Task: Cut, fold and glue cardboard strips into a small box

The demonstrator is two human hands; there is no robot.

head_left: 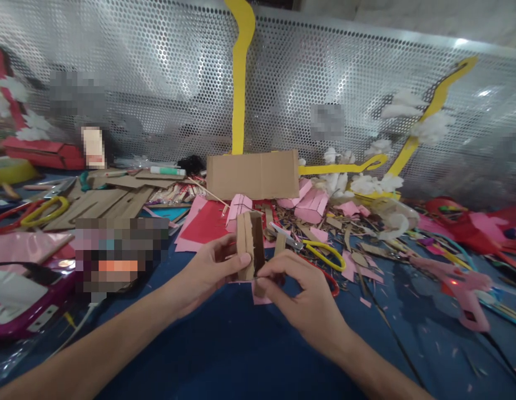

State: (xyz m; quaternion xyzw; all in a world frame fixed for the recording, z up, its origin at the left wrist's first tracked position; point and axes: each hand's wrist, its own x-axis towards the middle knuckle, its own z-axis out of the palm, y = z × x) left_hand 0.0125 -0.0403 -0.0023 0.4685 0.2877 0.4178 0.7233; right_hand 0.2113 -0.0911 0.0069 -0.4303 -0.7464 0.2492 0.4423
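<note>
A small folded cardboard box (244, 244), with an open dark side facing right, stands upright over the table. My left hand (206, 269) is closed on its left side, the thumb pressed on the front face. At the box's lower right edge, my right hand (303, 289) pinches a small cardboard strip (259, 288) between thumb and index finger; most of that strip is hidden by the fingers. Right behind the hands lie yellow-handled scissors (325, 251), their blades pointing toward the box. Pink paper pieces (239, 210) and red paper (208, 219) lie beyond.
A larger cardboard box (253, 175) with a yellow upright strip (238, 94) stands at the back against a perforated metal panel (283, 72). A pink glue gun (458, 286) with a lit red light lies at right. A purple power strip (36, 311) sits at left.
</note>
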